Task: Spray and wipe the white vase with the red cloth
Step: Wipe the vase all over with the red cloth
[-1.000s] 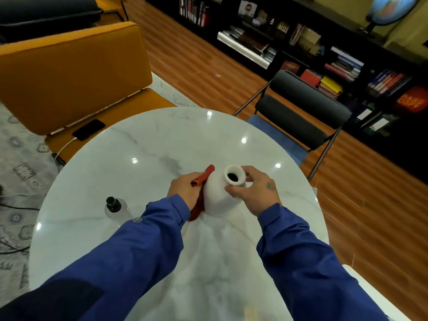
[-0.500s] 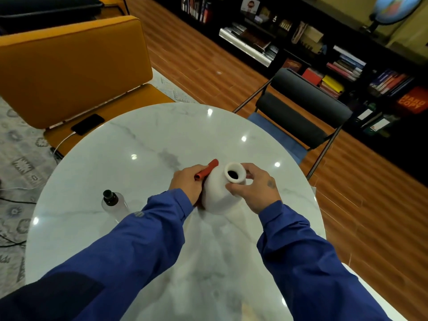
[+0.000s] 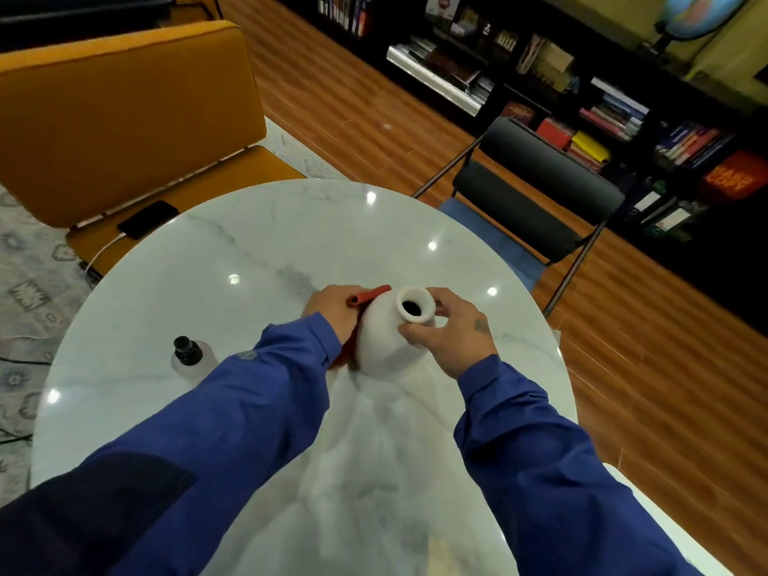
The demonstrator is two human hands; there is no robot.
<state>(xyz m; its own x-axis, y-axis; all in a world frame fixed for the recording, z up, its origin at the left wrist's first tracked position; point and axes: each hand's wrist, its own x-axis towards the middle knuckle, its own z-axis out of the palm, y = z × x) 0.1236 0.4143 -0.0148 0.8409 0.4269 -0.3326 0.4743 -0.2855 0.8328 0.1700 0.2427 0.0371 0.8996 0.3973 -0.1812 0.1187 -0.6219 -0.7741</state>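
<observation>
The white vase (image 3: 384, 342) stands upright near the middle of the round marble table (image 3: 249, 259), its dark mouth facing up. My right hand (image 3: 451, 330) grips the vase at its neck from the right. My left hand (image 3: 334, 311) presses the red cloth (image 3: 368, 295) against the vase's left side; a rolled end of the cloth sticks out above my fingers and a bit shows below my wrist. Most of the cloth is hidden between hand and vase. A clear spray bottle (image 3: 189, 355) with a black cap stands to the left, apart from both hands.
An orange chair (image 3: 120, 118) with a black phone (image 3: 147, 220) on its seat stands at the table's far left. A black chair (image 3: 536, 193) is at the far right. Dark bookshelves (image 3: 582, 97) line the back wall beyond a wooden floor.
My left hand with the red cloth has slid slightly up and back down along the vase's left side. My right hand has kept its hold on the neck.
</observation>
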